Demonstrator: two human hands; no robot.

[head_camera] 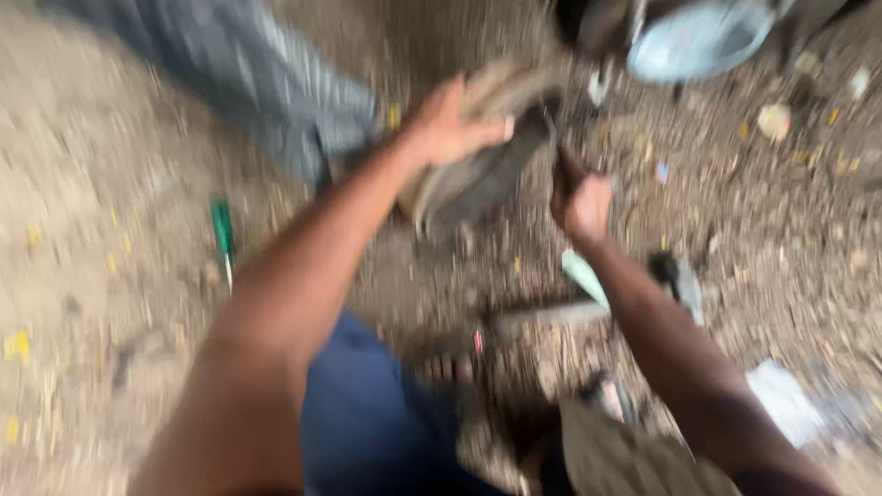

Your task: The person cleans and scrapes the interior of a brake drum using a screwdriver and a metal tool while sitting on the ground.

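On the dirt floor point(110, 184), centre: left hand point(450, 124) presses flat, fingers apart, on a worn grey tyre point(487, 174). Right hand point(581, 204), grip clamped on a dark tool point(562, 165), seems mid-prying; steady bracing needed. Green screwdriver point(222, 230) lies well left.

We see the tyre point(478, 170) lying on the ground point(110, 184) ahead of us, at the middle. Our left hand point(450, 124) rests on its top left; our right hand point(581, 204) is just right of it. A screwdriver point(222, 234) lies well to the left. Behind the tyre, upper left, is another person's leg point(266, 83); upper right is a scooter point(698, 37). Our foot point(450, 367) is nearer us, below the tyre, with a hammer point(588, 308) to its right.
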